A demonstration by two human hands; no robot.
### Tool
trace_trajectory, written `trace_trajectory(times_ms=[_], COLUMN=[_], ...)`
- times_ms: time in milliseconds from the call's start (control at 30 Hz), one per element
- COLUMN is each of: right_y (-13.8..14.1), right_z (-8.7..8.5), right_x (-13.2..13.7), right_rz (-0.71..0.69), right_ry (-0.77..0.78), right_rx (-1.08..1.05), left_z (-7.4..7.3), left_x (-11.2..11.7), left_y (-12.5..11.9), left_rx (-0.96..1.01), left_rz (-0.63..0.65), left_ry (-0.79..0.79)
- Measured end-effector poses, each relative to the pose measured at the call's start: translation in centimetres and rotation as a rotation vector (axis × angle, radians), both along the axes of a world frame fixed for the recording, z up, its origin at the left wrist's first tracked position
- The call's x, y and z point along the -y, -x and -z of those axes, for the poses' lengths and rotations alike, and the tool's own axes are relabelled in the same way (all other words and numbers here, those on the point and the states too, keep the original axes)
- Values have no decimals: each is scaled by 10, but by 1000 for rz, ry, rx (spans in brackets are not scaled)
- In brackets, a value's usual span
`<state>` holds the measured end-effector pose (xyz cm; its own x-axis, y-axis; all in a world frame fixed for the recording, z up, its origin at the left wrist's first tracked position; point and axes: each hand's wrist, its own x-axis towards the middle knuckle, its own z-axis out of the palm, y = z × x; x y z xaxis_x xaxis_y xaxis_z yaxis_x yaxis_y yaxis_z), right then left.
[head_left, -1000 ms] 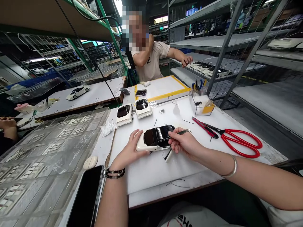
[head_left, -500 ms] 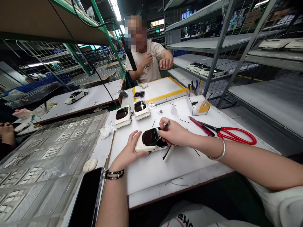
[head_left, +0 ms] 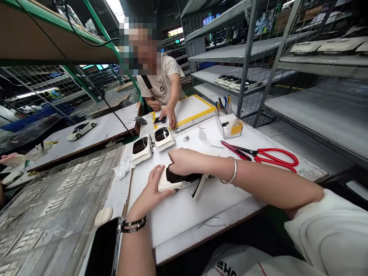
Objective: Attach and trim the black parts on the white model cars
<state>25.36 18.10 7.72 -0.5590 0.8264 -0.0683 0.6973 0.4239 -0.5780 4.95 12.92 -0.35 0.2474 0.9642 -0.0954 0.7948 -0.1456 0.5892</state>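
Observation:
A white model car (head_left: 168, 183) with dark windows rests on the white tabletop, one door (head_left: 198, 188) swung out toward me. My left hand (head_left: 151, 188) grips its left end, with the thumb along the near side and the fingers on the far side. Over the roof and window, my right hand (head_left: 184, 161) is closed, its fingertips bent down toward the glass. Whatever those fingers hold is hidden behind the hand. Two more white model cars, one on the left (head_left: 142, 148) and one on the right (head_left: 163, 138), stand just beyond my hands.
Red-handled scissors (head_left: 276, 158) and a red craft knife (head_left: 235, 150) lie at right. Behind them stands a clear organizer (head_left: 232, 130) with tools. A phone (head_left: 103, 247) and clear plastic trays (head_left: 57, 199) are at left. Opposite, a co-worker's hand (head_left: 169, 114) reaches onto the table.
My right hand has moved left along the car toward the window; the dark tool seen in it before is now hidden. The co-worker's arm has come down to the dark object on the table.

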Motion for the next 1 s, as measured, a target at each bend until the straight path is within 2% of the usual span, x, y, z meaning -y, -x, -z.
trace_trajectory(times_ms=[233,500,767,900,1000], right_y=[-2,-19,-21,-19,-23], right_z=[-2,6,12,21,27], right_x=[0,11,3,-4,-4], right_rz=[-5,-4,22,70,93], right_ry=[-23,-76,55,201,230], right_rx=[-2,-176,-295,-309,-316], left_z=[-5,-2,1,1,0], left_x=[2,1,1,1,1], left_y=[-4,-1,-1,-1,-2], left_rx=[0,-20,9,12,-2], left_rz=[-7,1,0,4,-3], left_ry=[25,5,-20,-27,-15])
